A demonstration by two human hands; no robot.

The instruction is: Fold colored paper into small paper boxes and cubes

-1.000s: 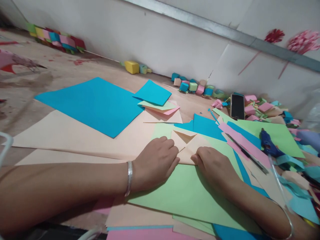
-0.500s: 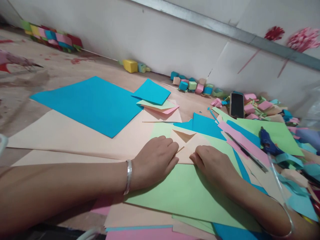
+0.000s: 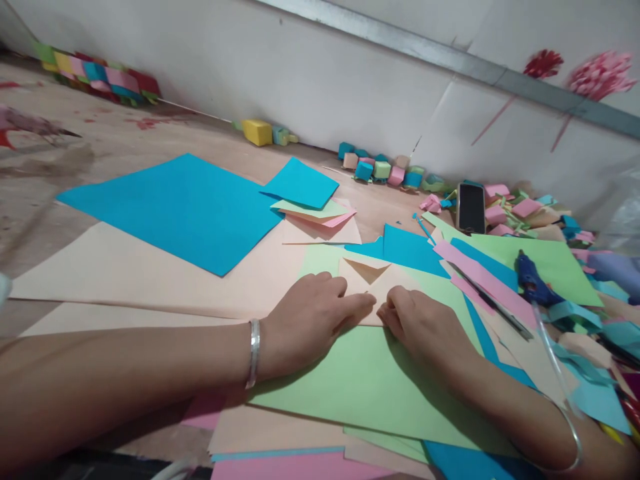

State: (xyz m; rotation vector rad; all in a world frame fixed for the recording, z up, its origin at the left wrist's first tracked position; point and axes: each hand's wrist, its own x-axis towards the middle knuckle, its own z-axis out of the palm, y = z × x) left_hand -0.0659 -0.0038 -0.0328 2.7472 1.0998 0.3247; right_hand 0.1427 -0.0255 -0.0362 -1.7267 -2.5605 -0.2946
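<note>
A small peach folded paper [image 3: 373, 277] lies on a light green sheet [image 3: 370, 380], with a triangular flap folded open at its top. My left hand [image 3: 313, 320], with a silver bangle on the wrist, presses on the paper's near left part, fingers curled and the forefinger stretched toward the middle. My right hand [image 3: 425, 330] presses its fingertips on the near right part. The two hands almost meet at the paper's centre fold.
A big blue sheet [image 3: 180, 207] and peach sheets lie to the left, a small stack of squares [image 3: 313, 203] behind. A phone [image 3: 471, 208], a blue glue gun [image 3: 533, 283], paper scraps and folded paper cubes [image 3: 385, 170] crowd the right and the wall.
My left forefinger has slid right along the peach paper's near edge toward my right hand. The right hand has shifted slightly left. The view has drifted a little.
</note>
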